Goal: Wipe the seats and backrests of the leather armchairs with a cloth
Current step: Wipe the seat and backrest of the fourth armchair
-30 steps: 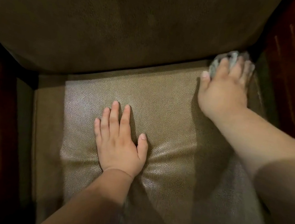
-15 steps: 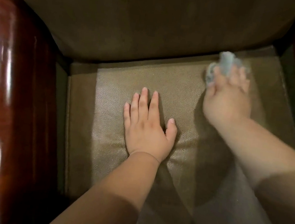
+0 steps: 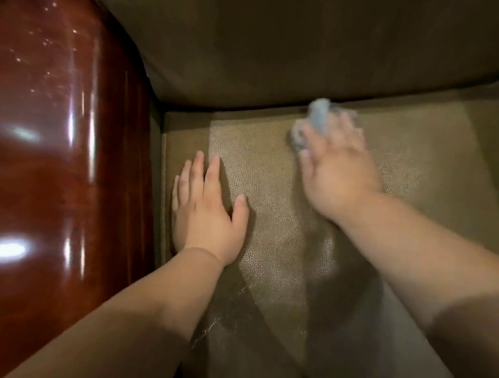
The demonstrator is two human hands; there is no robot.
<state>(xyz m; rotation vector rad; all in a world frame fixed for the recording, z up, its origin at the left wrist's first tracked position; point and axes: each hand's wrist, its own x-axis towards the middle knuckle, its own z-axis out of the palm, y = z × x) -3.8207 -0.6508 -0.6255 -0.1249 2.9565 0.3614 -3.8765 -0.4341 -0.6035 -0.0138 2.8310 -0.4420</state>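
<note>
- Dim light falls on the tan leather seat (image 3: 275,173), with the padded backrest (image 3: 292,37) above it and a glossy red-brown wooden armrest (image 3: 44,132) on the left.
- You seem to be midway through wiping the seat, working along its rear edge; the backrest likely comes next, so lift the cloth (image 3: 316,121) to it.
- Your left hand (image 3: 207,212) lies flat with fingers straight, pressing on the seat near the armrest.
- Your right hand (image 3: 335,168), blurred, grips the grey cloth against the seat just below the backrest.
</note>
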